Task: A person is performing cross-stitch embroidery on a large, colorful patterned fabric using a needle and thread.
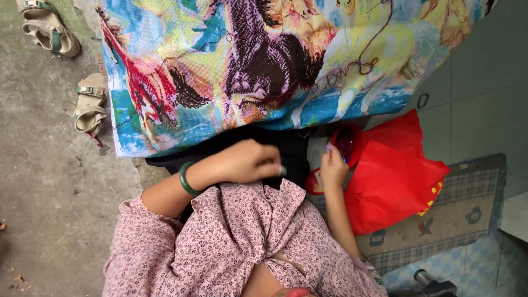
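So the person is looking down at their own lap here, pink floral top filling the bottom of the view. Draped over their knees is a big cross-stitch cloth (264,66), really colourful, with a dark horse shape in purple and brown in the middle, red patches to the left, and yellow and blue on the right. Loose dark threads (363,60) trail across its right part.

The left hand (247,162) sits just under the near edge of the cloth, resting on a black fabric (291,151) on the lap. Its fingers are curled in loosely, with the fingertips (281,169) pointing right, and nothing visible is held in them. There's a green bangle (187,179) on that wrist. The cloth's edge is just above the knuckles, close, but it can't be told whether they're touching.

The right hand (334,165) is off to the side, apart from the cloth, reaching at a small round red container (347,144) that seems to hold threads. Its fingers (329,148) are pinched together at the container's rim, maybe on something thin, but it's too small to tell what. Right beside that is a red bag (396,176) lying on a checked mat (467,209).

On the concrete floor at upper left there's a pair of beige sandals (66,66), well away from both hands.
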